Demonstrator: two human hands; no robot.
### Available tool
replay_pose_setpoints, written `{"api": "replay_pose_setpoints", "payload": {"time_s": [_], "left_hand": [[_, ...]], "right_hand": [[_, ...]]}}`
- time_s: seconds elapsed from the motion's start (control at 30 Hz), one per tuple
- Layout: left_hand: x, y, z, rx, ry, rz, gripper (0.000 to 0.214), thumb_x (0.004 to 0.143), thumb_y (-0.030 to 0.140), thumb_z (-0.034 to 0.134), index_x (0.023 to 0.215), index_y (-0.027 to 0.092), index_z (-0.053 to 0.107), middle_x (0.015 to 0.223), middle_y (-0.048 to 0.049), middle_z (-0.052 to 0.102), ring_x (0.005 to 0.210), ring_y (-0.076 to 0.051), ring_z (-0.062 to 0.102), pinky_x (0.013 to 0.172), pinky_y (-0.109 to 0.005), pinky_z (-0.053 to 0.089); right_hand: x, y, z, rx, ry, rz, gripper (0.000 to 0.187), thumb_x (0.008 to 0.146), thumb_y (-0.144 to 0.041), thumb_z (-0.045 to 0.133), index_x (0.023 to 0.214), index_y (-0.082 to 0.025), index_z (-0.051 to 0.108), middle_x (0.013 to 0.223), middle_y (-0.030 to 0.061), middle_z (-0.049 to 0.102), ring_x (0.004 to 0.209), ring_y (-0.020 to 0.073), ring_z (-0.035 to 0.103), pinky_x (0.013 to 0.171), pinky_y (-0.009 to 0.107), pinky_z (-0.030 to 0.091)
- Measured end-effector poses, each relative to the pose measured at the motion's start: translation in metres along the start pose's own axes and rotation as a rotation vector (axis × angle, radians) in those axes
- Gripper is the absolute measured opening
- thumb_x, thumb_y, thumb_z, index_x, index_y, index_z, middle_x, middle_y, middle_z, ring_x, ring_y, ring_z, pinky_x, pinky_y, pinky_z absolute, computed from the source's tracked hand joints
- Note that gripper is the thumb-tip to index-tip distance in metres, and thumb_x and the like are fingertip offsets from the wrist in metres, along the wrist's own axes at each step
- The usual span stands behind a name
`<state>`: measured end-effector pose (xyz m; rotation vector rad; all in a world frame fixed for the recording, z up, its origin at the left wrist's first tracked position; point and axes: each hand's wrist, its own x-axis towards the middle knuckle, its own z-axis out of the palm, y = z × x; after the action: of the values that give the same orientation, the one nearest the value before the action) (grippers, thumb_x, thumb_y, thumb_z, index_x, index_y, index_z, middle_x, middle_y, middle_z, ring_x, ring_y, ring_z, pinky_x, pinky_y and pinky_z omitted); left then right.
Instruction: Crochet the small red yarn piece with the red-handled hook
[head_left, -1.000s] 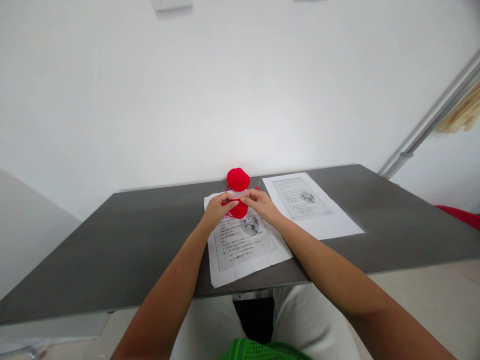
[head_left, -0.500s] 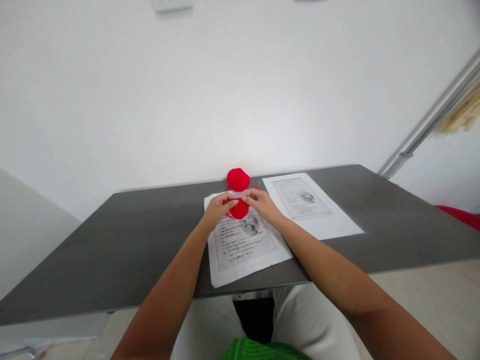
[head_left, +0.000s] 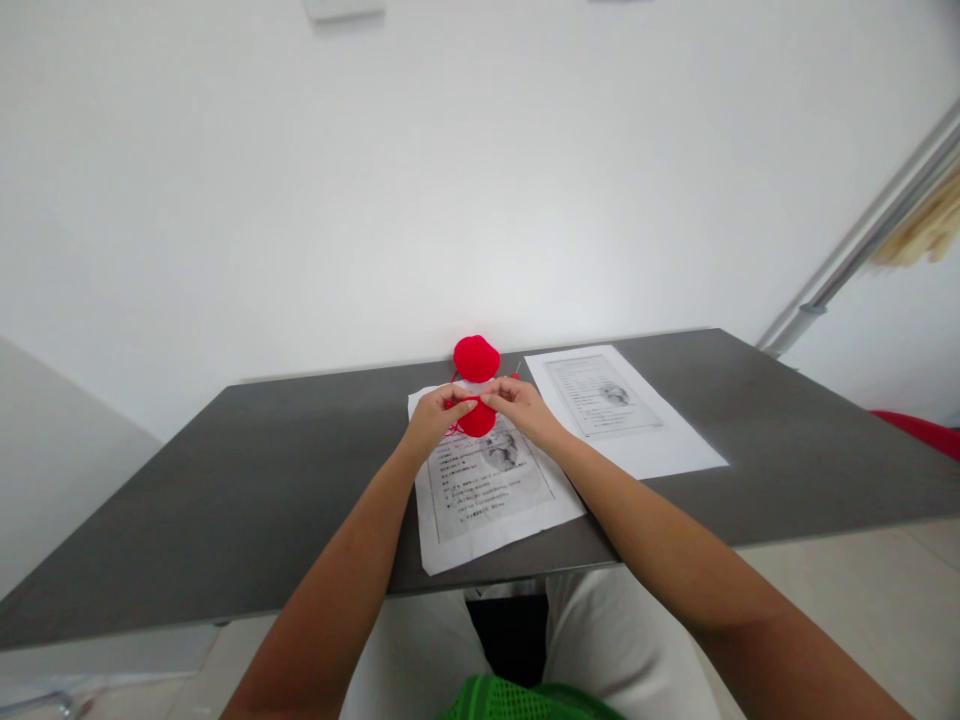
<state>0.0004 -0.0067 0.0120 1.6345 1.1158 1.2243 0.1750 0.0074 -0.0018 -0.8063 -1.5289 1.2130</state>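
My left hand [head_left: 433, 419] and my right hand [head_left: 519, 407] meet fingertip to fingertip over a small red knitted piece [head_left: 478, 420], both pinching it with closed fingers. A thin red needle or hook tip [head_left: 516, 374] pokes out beyond my right hand. Thin red yarn runs from the piece back to a red ball of yarn [head_left: 475, 358] that sits just behind, near the table's far edge. The work is held above a printed sheet of paper [head_left: 487, 490] lying on the dark grey table [head_left: 247, 480].
A second printed sheet [head_left: 622, 412] lies to the right of my hands. A white wall rises right behind the table. A metal pole [head_left: 862, 240] slants at the right. A green mesh basket [head_left: 525, 700] rests on my lap below the table's near edge.
Hardly anything has shifted; my fingertips made small movements on the red piece while both arms stayed in place.
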Motion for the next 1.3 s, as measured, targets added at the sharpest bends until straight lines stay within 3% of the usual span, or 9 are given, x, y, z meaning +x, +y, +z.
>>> {"api": "replay_pose_setpoints", "payload": {"time_s": [0.5, 1.3], "left_hand": [[0.0007, -0.0029, 0.0007, -0.098, 0.007, -0.069, 0.017, 0.066, 0.031, 0.074, 0.072, 0.017, 0.068, 0.066, 0.0014, 0.066, 0.062, -0.013, 0.056, 0.066, -0.028, 0.044], [0.0016, -0.0043, 0.0002, -0.053, -0.003, 0.020, 0.014, 0.067, 0.030, 0.073, 0.071, 0.018, 0.068, 0.068, 0.0005, 0.066, 0.065, -0.014, 0.056, 0.067, -0.028, 0.044]], "right_hand": [[0.0006, 0.0023, -0.0018, -0.080, 0.061, -0.041, 0.018, 0.074, -0.037, 0.062, 0.074, -0.019, 0.060, 0.063, -0.0040, 0.054, 0.060, 0.0122, 0.049, 0.062, 0.027, 0.038], [0.0004, -0.0010, -0.0027, -0.084, 0.027, -0.053, 0.022, 0.075, -0.040, 0.066, 0.069, -0.019, 0.059, 0.066, -0.0014, 0.060, 0.061, 0.0135, 0.052, 0.064, 0.029, 0.040]]}}
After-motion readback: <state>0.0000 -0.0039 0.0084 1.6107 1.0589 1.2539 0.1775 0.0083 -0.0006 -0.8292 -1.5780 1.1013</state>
